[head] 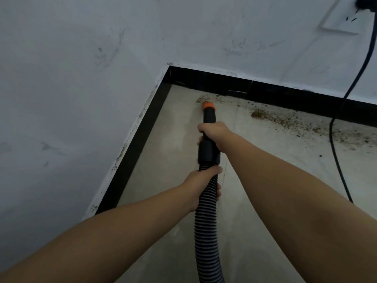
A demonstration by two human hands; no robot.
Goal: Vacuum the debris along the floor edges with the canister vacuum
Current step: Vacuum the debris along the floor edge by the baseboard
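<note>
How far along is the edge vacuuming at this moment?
Done: the floor strip by the left baseboard looks mostly clean. In hand: right hand grips the black nozzle, left hand the ribbed hose, with the orange tip at debris near the corner. Left: the brown debris trail along the far baseboard.

Head-worn view — a single wide-angle camera looking forward and steeply down into a room corner.
Both forearms enter from the bottom edge; the floor (255,180) fills the lower centre, two walls (81,68) — bowed by the lens — fill the top and left, near the viewer.
</note>
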